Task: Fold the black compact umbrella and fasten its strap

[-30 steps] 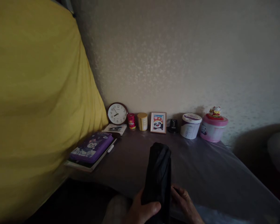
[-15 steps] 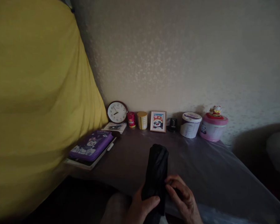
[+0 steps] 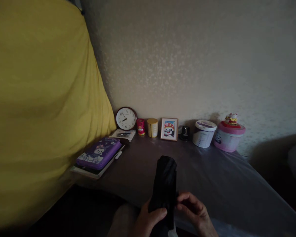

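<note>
A black folded umbrella (image 3: 164, 184) stands nearly upright before me, over the near edge of the table, its lower end out of the picture. My left hand (image 3: 151, 217) is wrapped round its lower part, thumb across the front. At the umbrella's right side, my right hand (image 3: 193, 210) has thumb and forefinger closed on a small dark bit of its edge, perhaps the strap; the dim light hides the detail.
Along the wall on the grey-covered table (image 3: 138, 171) stand a clock (image 3: 126, 118), a red can (image 3: 140, 127), a yellow-lidded can (image 3: 152, 128), a panda picture frame (image 3: 169, 129), a white tub (image 3: 204, 134) and a pink tub (image 3: 229, 136). A purple case (image 3: 100, 153) lies left, beside a yellow curtain (image 3: 46, 98).
My right hand has moved slightly down, its fingers a little farther from the umbrella's body. The left hand keeps its hold. The view has shifted slightly left.
</note>
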`<state>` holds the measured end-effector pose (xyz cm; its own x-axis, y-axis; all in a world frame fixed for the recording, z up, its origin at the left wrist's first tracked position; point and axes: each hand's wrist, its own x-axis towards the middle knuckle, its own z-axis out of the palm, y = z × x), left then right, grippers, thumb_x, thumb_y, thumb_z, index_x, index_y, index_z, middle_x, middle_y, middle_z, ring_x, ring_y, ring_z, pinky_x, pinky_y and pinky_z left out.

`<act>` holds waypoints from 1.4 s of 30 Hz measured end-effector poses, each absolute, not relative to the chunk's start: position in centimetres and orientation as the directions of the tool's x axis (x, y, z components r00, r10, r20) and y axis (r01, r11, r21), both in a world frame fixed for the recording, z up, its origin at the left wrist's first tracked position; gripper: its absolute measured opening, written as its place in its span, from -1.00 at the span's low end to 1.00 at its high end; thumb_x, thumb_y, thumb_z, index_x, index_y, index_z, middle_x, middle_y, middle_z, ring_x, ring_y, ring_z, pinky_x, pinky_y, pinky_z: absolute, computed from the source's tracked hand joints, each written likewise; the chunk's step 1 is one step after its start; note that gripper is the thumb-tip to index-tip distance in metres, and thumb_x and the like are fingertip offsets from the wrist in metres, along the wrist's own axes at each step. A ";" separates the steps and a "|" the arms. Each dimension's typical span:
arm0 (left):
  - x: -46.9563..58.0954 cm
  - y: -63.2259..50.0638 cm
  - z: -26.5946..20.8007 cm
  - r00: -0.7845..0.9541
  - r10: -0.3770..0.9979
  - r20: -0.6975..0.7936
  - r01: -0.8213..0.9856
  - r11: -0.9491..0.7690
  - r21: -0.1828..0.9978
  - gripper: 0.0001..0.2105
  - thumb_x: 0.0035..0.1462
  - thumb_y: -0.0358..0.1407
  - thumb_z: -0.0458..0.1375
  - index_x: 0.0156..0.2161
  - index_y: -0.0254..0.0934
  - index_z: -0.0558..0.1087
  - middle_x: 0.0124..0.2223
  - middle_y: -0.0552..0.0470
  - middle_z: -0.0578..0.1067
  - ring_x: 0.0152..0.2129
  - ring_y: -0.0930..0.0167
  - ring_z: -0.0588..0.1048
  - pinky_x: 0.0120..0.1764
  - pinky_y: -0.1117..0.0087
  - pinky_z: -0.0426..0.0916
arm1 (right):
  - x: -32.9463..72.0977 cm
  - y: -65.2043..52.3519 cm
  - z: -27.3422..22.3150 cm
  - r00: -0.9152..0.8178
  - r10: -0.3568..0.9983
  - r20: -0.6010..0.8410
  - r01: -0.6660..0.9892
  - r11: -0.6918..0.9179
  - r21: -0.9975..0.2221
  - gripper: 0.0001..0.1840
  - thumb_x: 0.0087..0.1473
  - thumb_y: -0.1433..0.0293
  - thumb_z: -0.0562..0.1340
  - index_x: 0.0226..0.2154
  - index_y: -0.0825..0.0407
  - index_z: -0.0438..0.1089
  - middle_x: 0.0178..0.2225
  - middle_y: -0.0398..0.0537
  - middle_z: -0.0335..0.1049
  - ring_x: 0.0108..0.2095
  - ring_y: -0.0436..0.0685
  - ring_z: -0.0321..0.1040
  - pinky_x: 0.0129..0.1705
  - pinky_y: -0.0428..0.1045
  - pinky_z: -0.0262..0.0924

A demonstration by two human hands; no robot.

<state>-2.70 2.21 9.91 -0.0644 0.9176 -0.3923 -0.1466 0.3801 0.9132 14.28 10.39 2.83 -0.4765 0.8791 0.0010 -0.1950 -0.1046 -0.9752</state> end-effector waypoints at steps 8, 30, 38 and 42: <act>-2.7 2.1 9.7 -0.068 0.926 -0.372 -0.233 0.348 0.908 -0.70 -0.15 -0.19 0.15 -0.24 -0.17 0.50 -0.25 0.04 0.55 -0.23 0.25 0.49 -0.21 0.36 0.36 | 14.5 10.7 1.7 -0.467 0.883 0.044 -0.162 -0.036 -0.986 -0.78 -0.05 0.21 0.27 -0.40 0.03 0.43 -0.42 -0.12 0.32 -0.33 -0.04 0.27 -0.21 -0.17 0.18; -2.9 2.2 10.5 -0.142 0.904 -0.403 -0.074 0.397 0.915 -0.65 -0.01 -0.27 0.09 -0.06 -0.25 0.39 -0.25 0.05 0.54 -0.30 0.40 0.51 -0.31 0.51 0.36 | 14.7 10.1 2.5 -0.474 0.870 0.137 -0.100 0.101 -0.990 -0.74 0.08 0.19 0.16 -0.38 0.05 0.36 -0.43 -0.12 0.31 -0.34 -0.08 0.27 -0.21 -0.20 0.18; -2.4 2.9 10.5 -0.116 0.930 -0.349 0.080 0.359 0.930 -0.65 0.01 -0.40 0.05 -0.04 -0.29 0.34 -0.19 0.05 0.50 -0.22 0.40 0.47 -0.23 0.52 0.35 | 12.7 10.8 4.1 -0.577 0.741 0.344 -0.003 0.419 -0.908 -0.80 0.16 0.29 0.09 -0.32 -0.02 0.39 -0.34 -0.13 0.30 -0.31 -0.13 0.27 -0.25 -0.26 0.18; -2.3 3.2 9.0 -0.079 0.948 -0.310 0.080 0.316 0.945 -0.62 -0.02 -0.43 0.04 -0.03 -0.23 0.33 -0.22 0.08 0.50 -0.25 0.40 0.48 -0.26 0.51 0.34 | 12.6 10.9 3.4 -0.575 0.718 0.392 0.025 0.494 -0.869 -0.80 0.18 0.32 0.06 -0.30 -0.02 0.37 -0.27 -0.11 0.26 -0.25 -0.13 0.27 -0.21 -0.26 0.18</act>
